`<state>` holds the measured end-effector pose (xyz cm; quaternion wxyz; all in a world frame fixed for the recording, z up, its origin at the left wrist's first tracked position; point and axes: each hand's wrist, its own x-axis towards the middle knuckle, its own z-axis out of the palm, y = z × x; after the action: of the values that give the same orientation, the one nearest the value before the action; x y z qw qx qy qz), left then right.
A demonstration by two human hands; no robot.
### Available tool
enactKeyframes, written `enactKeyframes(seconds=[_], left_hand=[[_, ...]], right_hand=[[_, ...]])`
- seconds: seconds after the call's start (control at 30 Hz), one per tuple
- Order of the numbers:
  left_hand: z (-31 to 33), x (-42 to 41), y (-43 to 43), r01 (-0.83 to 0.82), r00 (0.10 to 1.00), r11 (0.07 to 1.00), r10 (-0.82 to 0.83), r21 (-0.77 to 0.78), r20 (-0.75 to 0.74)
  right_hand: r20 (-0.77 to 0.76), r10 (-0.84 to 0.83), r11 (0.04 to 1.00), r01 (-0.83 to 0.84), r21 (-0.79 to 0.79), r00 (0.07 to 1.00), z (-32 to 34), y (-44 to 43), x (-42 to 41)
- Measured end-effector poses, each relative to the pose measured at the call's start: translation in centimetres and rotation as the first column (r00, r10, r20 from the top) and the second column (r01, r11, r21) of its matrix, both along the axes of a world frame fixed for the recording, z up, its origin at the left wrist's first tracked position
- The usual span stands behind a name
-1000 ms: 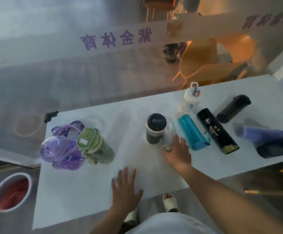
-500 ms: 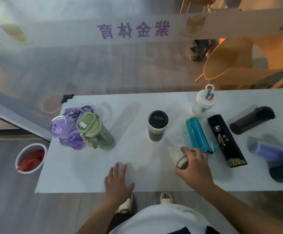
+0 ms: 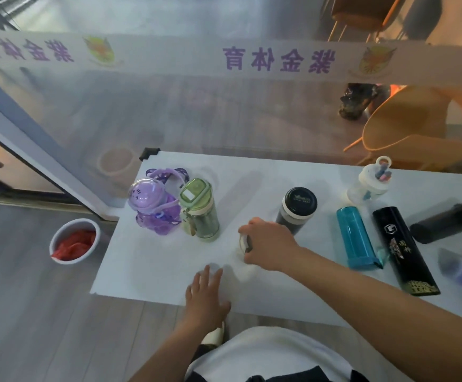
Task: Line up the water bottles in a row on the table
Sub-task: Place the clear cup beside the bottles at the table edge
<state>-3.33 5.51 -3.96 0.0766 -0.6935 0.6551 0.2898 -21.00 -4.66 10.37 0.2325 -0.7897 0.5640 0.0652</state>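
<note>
Pale, frosted plastic shows under our right hand [image 3: 268, 245], which is clamped over the top of a small clear bottle [image 3: 244, 244] at centre frame, so most of that bottle is hidden. Our left hand [image 3: 206, 295] lies flat, fingers spread, on the smooth white surface [image 3: 147, 268] near the bottom edge. Left of centre stand a domed translucent purple bottle [image 3: 152, 205] and a ribbed green bottle [image 3: 200, 213], touching. Just beyond our knuckles stands a black-capped tumbler [image 3: 298, 208]. At right, a teal bottle [image 3: 357, 238], a glossy black flask [image 3: 403, 249] and a matte black bottle [image 3: 450, 223] lie on their sides; a white sipper bottle [image 3: 368, 183] stands tilted. We judge the row under halfway done.
</note>
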Motion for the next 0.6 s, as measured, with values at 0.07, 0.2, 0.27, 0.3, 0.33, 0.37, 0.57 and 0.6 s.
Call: enactKeyframes(seconds=[0.07,0.2,0.27,0.3,0.33,0.37,0.57,0.6], left_hand=[[0.3,0.7,-0.4,0.01,1.0,1.0,-0.01,-0.003,-0.017],[0.9,1.9,-1.3,0.067,0.994,0.997,-0.069,-0.023,-0.087],[1.0,2.5,-1.7,0.109,0.988,0.994,-0.112,-0.03,-0.107],[1.0,2.7,-2.0,0.136,0.985,0.99,-0.139,-0.033,-0.106],[1.0,2.9,-2.2,0.168,0.981,0.985,-0.171,-0.038,-0.096],[0.9,3.1,-2.4,0.207,0.974,0.977,-0.21,-0.043,-0.079],[1.2,2.2,-3.1,0.461,0.881,0.885,-0.465,-0.062,-0.093],[1.2,1.7,-3.1,0.505,0.853,0.86,-0.511,-0.074,-0.111]], right_hand=[[-0.05,0.02,1.0,-0.019,0.01,0.999,0.3,-1.2,1.4],[-0.092,0.0,1.0,0.003,0.025,0.996,0.4,-1.8,2.6],[-0.078,-0.037,0.999,0.039,0.017,0.996,0.0,-1.5,2.8],[-0.06,-0.063,0.998,0.064,0.015,0.996,-0.2,-1.3,2.8],[-0.04,-0.09,0.996,0.091,0.016,0.995,-0.3,-1.1,2.8],[-0.025,-0.115,0.993,0.115,0.014,0.993,-0.4,-0.9,2.8],[0.075,-0.307,0.951,0.309,-0.017,0.949,0.5,1.0,2.1],[0.107,-0.361,0.931,0.365,-0.019,0.926,0.8,1.6,1.5]])
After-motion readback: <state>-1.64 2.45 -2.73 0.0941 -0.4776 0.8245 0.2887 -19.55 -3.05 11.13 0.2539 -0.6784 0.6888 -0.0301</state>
